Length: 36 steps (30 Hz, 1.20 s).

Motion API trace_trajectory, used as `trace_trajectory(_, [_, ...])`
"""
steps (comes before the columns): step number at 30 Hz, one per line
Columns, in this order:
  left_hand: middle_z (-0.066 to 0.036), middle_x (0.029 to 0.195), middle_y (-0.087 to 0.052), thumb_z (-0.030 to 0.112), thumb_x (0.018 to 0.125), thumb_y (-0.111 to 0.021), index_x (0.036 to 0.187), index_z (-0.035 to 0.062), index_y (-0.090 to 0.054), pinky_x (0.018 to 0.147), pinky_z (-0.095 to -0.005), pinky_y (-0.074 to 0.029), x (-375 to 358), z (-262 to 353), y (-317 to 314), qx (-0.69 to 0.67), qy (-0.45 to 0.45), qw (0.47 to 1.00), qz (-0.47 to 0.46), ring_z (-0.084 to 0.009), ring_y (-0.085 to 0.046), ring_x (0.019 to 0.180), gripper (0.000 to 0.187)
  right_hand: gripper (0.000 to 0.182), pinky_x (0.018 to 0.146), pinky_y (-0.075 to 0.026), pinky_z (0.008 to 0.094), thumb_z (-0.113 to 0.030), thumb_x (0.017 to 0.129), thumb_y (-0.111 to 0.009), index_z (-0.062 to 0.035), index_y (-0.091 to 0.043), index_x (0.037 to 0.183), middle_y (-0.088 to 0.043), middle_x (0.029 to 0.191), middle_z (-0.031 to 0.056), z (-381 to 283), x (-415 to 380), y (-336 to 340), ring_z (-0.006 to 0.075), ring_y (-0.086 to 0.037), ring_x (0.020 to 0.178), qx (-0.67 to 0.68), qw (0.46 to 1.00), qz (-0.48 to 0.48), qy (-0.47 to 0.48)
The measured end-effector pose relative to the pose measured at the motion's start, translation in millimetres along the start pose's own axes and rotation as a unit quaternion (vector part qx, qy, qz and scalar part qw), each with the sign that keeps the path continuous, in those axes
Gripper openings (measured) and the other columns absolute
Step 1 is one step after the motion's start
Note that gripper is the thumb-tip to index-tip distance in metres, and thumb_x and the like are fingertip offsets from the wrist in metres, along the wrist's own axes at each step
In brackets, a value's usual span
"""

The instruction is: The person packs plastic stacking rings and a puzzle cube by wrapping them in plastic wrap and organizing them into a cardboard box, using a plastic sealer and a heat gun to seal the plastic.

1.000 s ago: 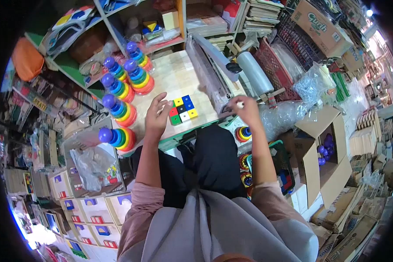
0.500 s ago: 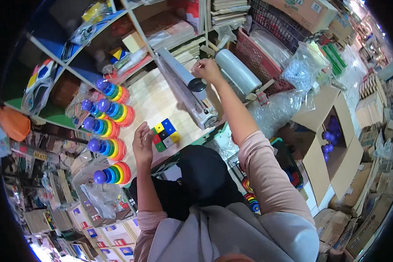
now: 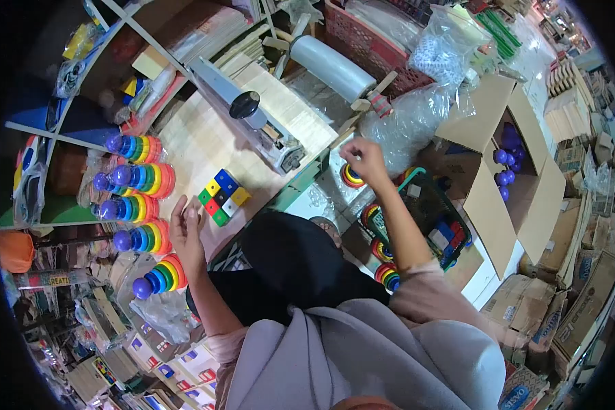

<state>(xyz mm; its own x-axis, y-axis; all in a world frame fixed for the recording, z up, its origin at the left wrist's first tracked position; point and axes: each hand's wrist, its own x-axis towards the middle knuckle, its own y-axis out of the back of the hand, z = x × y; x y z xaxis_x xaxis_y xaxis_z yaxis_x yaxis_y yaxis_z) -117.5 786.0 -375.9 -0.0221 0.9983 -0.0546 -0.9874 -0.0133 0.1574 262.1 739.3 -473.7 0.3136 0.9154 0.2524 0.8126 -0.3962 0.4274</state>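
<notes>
My left hand point(image 3: 188, 236) is open over the table's near edge, its fingers apart and holding nothing. It is between a flat block of colored dice-like cubes point(image 3: 223, 197) and a group of wrapped ring stackers point(image 3: 143, 236) with purple balls on top. My right hand point(image 3: 364, 162) is off the table's right side with its fingers curled closed. Anything inside them is hidden. Under it sits a set of colored rings point(image 3: 352, 175), and more ring stacks point(image 3: 387, 276) stand lower down. A bag sealer point(image 3: 242, 119) with a black round knob lies across the table.
Right of the table, a green basket point(image 3: 417, 188) holds colored blocks. Beyond it stands an open cardboard box point(image 3: 488, 225) with purple balls. A roll of clear plastic point(image 3: 333, 68) is behind the sealer, beside a red crate point(image 3: 362, 41). Shelves point(image 3: 126, 20) rise at the back left.
My right hand has moved from beside the plastic roll, back and down past the table's right edge. The view has turned right, and my left hand stays near the cube block.
</notes>
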Motion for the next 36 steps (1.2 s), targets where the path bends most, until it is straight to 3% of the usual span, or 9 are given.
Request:
trace_trajectory(5, [-0.012, 0.111, -0.054, 0.016, 0.091, -0.051, 0.124, -0.0002, -0.045, 0.089, -0.0333, -0.047, -3.7, 12.8, -8.3, 0.018, -0.009, 1.000, 0.008, -0.0180, -0.053, 0.101, 0.038, 0.010, 0.066, -0.048, 0.0316, -0.002, 0.069, -0.062, 0.0000, -0.063, 0.079, -0.063, 0.074, 0.0132, 35.6, -60.7, 3.4, 0.0238, -0.063, 0.071, 0.000, 0.988, -0.033, -0.149])
trace_trajectory(8, [-0.011, 0.111, -0.054, 0.018, 0.091, -0.052, 0.125, 0.0006, -0.043, 0.087, -0.0310, -0.048, -0.9, 8.3, -6.8, -0.008, 0.000, 1.000, 0.010, -0.0158, -0.052, 0.096, 0.039, 0.017, 0.070, -0.048, 0.0335, -0.003, 0.070, -0.060, -0.0011, -0.065, 0.086, -0.065, 0.081, 0.0154, 61.1, -66.0, -7.0, 0.0248, -0.064, 0.079, -0.124, 0.984, -0.080, -0.101])
trace_trajectory(13, [-0.010, 0.114, -0.054, 0.021, 0.091, -0.052, 0.126, 0.0027, -0.045, 0.088, -0.0293, -0.042, 2.8, 9.5, -10.9, 0.044, -0.008, 0.999, 0.022, -0.0163, -0.052, 0.101, 0.040, 0.032, 0.079, -0.046, 0.0312, -0.008, 0.075, -0.055, -0.0054, -0.062, 0.106, -0.064, 0.095, 0.0153, 122.2, 27.4, -49.9, 0.0230, -0.061, 0.090, 0.120, 0.979, 0.068, -0.150])
trace_trajectory(17, [-0.011, 0.119, -0.051, 0.022, 0.091, -0.051, 0.126, 0.0038, -0.046, 0.091, -0.0315, -0.041, 10.8, 9.6, -11.7, 0.070, -0.011, 0.997, 0.036, -0.0180, -0.049, 0.107, 0.039, 0.037, 0.084, -0.042, 0.0297, -0.008, 0.073, -0.054, -0.0121, -0.063, 0.109, -0.059, 0.104, 0.0154, 177.5, 88.7, -100.3, 0.0234, -0.056, 0.094, 0.136, 0.968, 0.010, -0.209])
trace_trajectory(19, [-0.010, 0.123, -0.048, 0.021, 0.092, -0.049, 0.126, 0.0036, -0.046, 0.092, -0.0337, -0.041, 14.1, 8.9, -10.9, 0.078, -0.013, 0.996, 0.036, -0.0193, -0.047, 0.111, 0.039, 0.034, 0.095, -0.037, 0.0366, -0.016, 0.079, -0.054, -0.0128, -0.060, 0.112, -0.045, 0.127, 0.0213, 169.1, 111.5, -102.3, 0.0324, -0.044, 0.116, 0.100, 0.944, -0.087, -0.303])
trace_trajectory(22, [-0.009, 0.125, -0.047, 0.020, 0.092, -0.049, 0.127, 0.0035, -0.045, 0.092, -0.0353, -0.041, 16.5, 8.2, -6.2, 0.082, -0.010, 0.996, 0.038, -0.0203, -0.046, 0.112, 0.039, 0.042, 0.098, -0.034, 0.0408, -0.019, 0.077, -0.058, -0.0124, -0.054, 0.118, -0.040, 0.130, 0.0237, 201.0, 132.6, -127.8, 0.0376, -0.040, 0.119, -0.168, 0.957, -0.123, -0.204])
trace_trajectory(27, [-0.008, 0.125, -0.048, 0.019, 0.091, -0.050, 0.126, 0.0039, -0.046, 0.091, -0.0341, -0.042, 16.9, 4.7, -2.2, 0.092, 0.008, 0.994, 0.052, -0.0189, -0.047, 0.111, 0.038, 0.068, 0.097, -0.035, 0.0479, -0.024, 0.069, -0.068, -0.0155, -0.038, 0.130, -0.040, 0.132, 0.0177, 206.0, 145.5, -143.5, 0.0373, -0.037, 0.121, -0.147, 0.980, -0.031, -0.127])
trace_trajectory(31, [-0.007, 0.124, -0.049, 0.015, 0.090, -0.052, 0.124, 0.0026, -0.047, 0.091, -0.0305, -0.041, 19.0, 4.4, -5.7, 0.092, 0.008, 0.994, 0.054, -0.0169, -0.049, 0.108, 0.036, 0.023, 0.080, -0.046, 0.0416, -0.019, 0.077, -0.060, -0.0092, -0.063, 0.098, -0.054, 0.120, 0.0098, 228.0, 168.5, -152.1, 0.0324, -0.047, 0.114, -0.301, 0.935, -0.168, -0.083])
trace_trajectory(36, [-0.007, 0.118, -0.052, 0.013, 0.089, -0.053, 0.122, 0.0007, -0.048, 0.091, -0.0283, -0.041, 17.5, 11.3, -7.4, 0.081, -0.003, 0.995, 0.063, -0.0154, -0.050, 0.106, 0.036, 0.018, 0.080, -0.042, 0.0310, -0.021, 0.085, -0.054, -0.0065, -0.063, 0.094, -0.062, 0.097, 0.0087, 160.8, 151.4, -127.1, 0.0217, -0.056, 0.090, 0.184, 0.962, -0.019, -0.199])
